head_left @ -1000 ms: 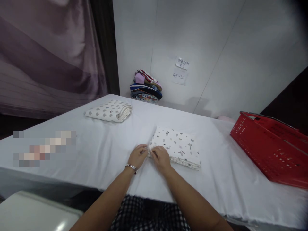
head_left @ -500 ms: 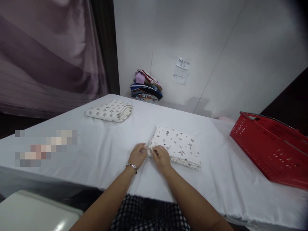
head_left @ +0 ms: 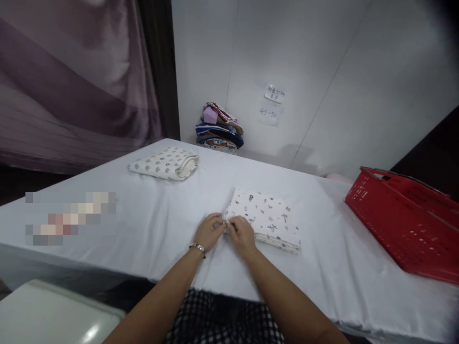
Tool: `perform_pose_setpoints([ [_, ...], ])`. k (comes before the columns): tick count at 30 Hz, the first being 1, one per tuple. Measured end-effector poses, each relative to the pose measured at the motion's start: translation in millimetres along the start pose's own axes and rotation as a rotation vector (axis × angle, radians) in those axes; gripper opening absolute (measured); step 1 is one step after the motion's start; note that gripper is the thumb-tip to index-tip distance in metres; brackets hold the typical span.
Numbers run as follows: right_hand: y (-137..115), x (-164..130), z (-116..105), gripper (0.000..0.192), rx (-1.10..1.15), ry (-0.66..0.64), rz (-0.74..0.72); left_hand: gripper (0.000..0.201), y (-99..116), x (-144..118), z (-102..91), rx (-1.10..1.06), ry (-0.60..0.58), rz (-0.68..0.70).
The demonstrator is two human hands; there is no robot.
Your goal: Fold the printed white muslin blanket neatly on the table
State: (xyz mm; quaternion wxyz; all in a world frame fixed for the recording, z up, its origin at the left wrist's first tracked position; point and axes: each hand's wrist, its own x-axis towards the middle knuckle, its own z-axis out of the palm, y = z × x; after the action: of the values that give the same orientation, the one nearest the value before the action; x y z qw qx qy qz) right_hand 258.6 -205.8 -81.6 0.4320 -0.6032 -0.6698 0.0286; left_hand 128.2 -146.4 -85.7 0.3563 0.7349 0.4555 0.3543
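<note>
A folded white cloth [head_left: 268, 215] with small grey palm and animal prints lies flat in several layers on the white-covered table [head_left: 161, 229]. At its near left corner, my right hand [head_left: 242, 234] pinches the layered edge between thumb and fingers. My left hand [head_left: 209, 234], with a bracelet at the wrist, meets it there from the left, its fingertips closed on the same corner. The fingers partly hide that corner. Farther back on the left sits a second folded cloth [head_left: 165, 164], white with grey tree-like prints and a rounded fold.
A red plastic basket [head_left: 405, 224] stands on the table's right side. Behind the far edge is a stack of folded fabrics [head_left: 219, 129] by the wall. A blurred-out patch [head_left: 71, 217] covers something at the left. A white surface [head_left: 53, 315] is at lower left.
My left hand has moved slightly right, its fingertips now at the cloth's corner beside my right fingers. The cloth and my right hand look almost unchanged.
</note>
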Motion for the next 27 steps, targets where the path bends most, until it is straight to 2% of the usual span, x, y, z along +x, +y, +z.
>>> perform_pose_setpoints([
  [9,-0.2,-0.3,-0.5,0.013,0.016,0.053,0.013,0.013,-2.8,0.2,-0.3,-0.045,-0.002,-0.007],
  [14,-1.6,-1.3,-0.2,0.014,-0.107,-0.029,-0.076,0.013,0.6,-1.3,-2.5,-0.091,-0.011,0.010],
  [20,-2.2,-3.3,-1.3,0.010,-0.159,-0.079,-0.107,0.011,3.6,-1.8,-3.5,-0.107,0.001,-0.009],
  [27,-0.9,-2.6,0.1,0.008,-0.080,-0.033,-0.044,0.013,1.7,-1.4,-2.9,-0.147,0.000,0.001],
])
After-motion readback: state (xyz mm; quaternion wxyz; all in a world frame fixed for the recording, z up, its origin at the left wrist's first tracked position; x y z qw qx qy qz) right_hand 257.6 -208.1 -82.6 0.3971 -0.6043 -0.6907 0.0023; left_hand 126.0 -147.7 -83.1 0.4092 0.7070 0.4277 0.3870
